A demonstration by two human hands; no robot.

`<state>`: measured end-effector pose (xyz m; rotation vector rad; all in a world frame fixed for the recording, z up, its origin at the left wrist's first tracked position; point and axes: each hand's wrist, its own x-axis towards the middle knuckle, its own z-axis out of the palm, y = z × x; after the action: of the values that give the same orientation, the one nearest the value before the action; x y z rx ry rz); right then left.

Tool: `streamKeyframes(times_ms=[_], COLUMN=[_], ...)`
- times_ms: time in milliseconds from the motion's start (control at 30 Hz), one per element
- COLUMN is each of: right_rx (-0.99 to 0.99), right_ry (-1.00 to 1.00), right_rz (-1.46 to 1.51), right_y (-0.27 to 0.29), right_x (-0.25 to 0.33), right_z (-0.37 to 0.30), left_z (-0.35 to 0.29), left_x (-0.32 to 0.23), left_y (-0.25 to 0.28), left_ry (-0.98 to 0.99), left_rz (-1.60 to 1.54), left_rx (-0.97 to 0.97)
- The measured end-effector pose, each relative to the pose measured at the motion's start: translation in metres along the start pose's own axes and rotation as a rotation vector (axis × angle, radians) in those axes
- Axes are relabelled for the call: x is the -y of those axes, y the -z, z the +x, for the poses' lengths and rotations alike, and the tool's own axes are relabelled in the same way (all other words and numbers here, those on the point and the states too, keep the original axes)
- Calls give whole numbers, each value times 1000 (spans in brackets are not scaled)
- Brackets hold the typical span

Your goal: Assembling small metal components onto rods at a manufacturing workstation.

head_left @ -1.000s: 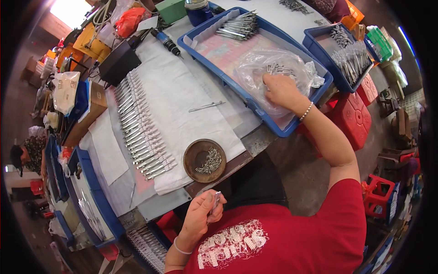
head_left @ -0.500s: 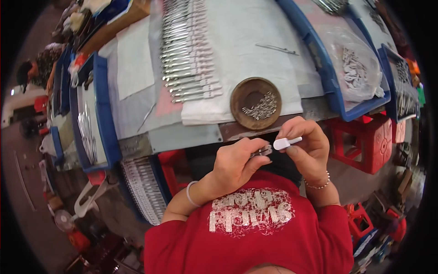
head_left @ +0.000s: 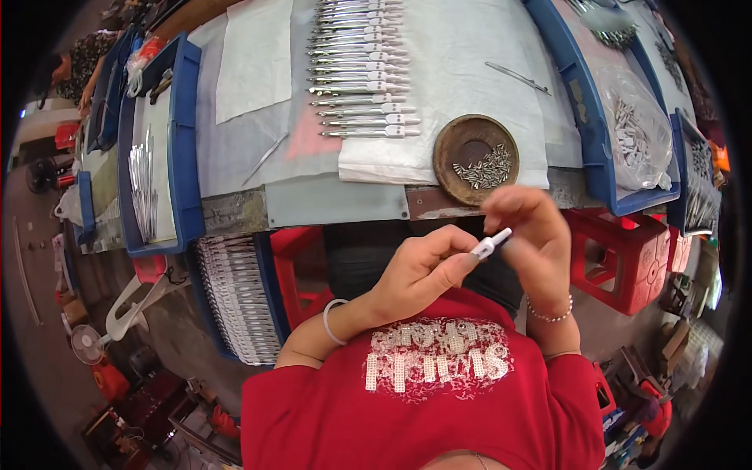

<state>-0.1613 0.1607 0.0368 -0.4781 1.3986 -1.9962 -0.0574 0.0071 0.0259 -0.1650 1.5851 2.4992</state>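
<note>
My left hand (head_left: 429, 270) is closed around a drawing compass, mostly hidden in the fingers. Its white plastic head (head_left: 487, 247) sticks out past the thumb, with the narrow tip pointing up and right. Close beside that tip is my right hand (head_left: 533, 243), smeared by motion, its fingers curved. Whether it touches the head or holds anything, I cannot tell. Just beyond my hands, a round brown dish (head_left: 449, 160) with small metal screws (head_left: 487, 168) in it stands at the table edge. A row of finished-looking compasses (head_left: 368, 86) with white heads lies on the white cloth (head_left: 462, 78).
A blue tray (head_left: 583, 117) at the right holds a plastic bag of white parts (head_left: 636, 137). Another blue tray (head_left: 182, 141) at the left contains metal legs (head_left: 142, 184). A thin metal tool (head_left: 517, 77) lies on the cloth. A red stool (head_left: 623, 266) stands below the table.
The white head, earlier in my right hand and apart from the metal legs, now sits at the end of the piece in my left hand. My right hand is moving; the view has shifted.
</note>
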Motion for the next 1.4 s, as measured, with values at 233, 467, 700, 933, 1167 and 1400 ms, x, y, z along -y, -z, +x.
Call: streamKeyframes(times_ms=[233,467,700,933,1167,1400], right_rx=[29,-41,-76,-86,-50,-34], right_ry=[-125,-330,-483,-415,-462,-406], right_rz=[606,479,461,540,432,491], right_y=[-13,-36,-21,-17,-22,-25], right_x=[9,5,-15,-23,-25,-30], right_z=[24,33,45,40,45,41], left_z=[2,-9,-1,0,-5,-10], left_x=[12,19,42,61,63,65], left_y=[-3,-5,-5,-6,-6,-3], left_ry=[330,366,398,418,378,363], left_rz=[-617,-790,-938,-1147,-1071,-1145], left_rx=[117,25,33,122,90,89])
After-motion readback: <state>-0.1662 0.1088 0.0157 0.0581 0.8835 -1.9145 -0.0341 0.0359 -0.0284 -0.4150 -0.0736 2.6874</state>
